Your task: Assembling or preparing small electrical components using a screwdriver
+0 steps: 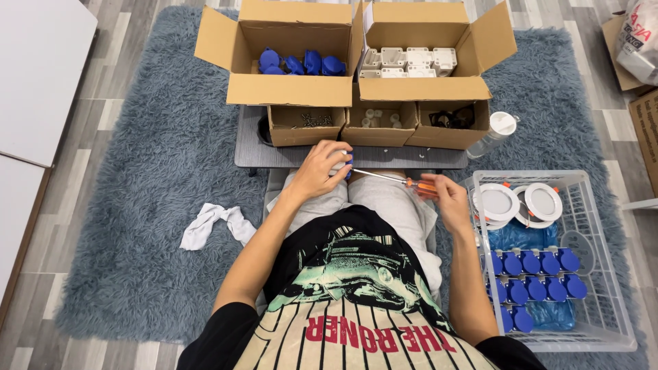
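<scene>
Seated on a shaggy grey-blue rug (137,205) before a low grey table (301,156), left hand (319,171) cupped around a small white-and-blue plastic part (343,162), right hand (449,199) gripping an orange-handled screwdriver (401,181) with its tip at that part. On and behind the table: open cardboard box of blue plastic caps (295,63), open cardboard box of white plastic housings (411,62), three small cardboard boxes (377,123) of screws and fittings, clear plastic bottle with white cap (495,133). At right, white wire-grid basket (596,226) holding round white discs (521,202) and rows of finished blue-capped pieces (534,274); at left, crumpled white cloth (212,223) on the rug.
</scene>
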